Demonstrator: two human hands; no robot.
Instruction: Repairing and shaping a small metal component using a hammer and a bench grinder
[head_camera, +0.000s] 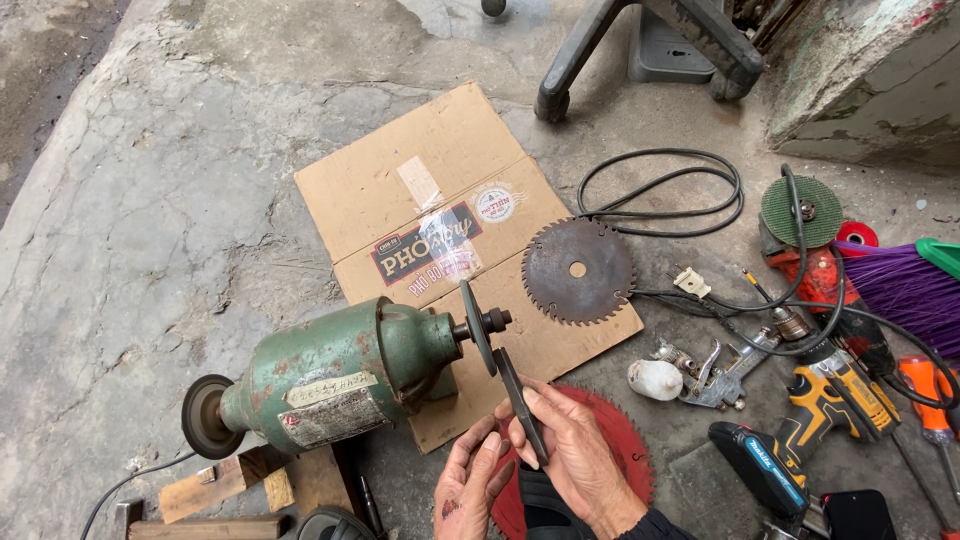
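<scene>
So the flattened cardboard box (440, 200) takes up the middle of the concrete floor (150, 200), with a dark rectangular label and a small round sticker on it. The green bench grinder motor (340, 375) sits at its lower left edge, with a worn pale label on its side. Two saw blades here: a rusty one (578, 270) on the cardboard at centre, and a red one (625, 440) under the hands at the bottom. One yellow cordless drill (815, 420) lower right. At bottom centre, right hand (580, 450) pinches a dark disc (520, 405) on edge just below the grinder shaft; left hand (470, 485) is loosely open, fingertips touching the disc.
</scene>
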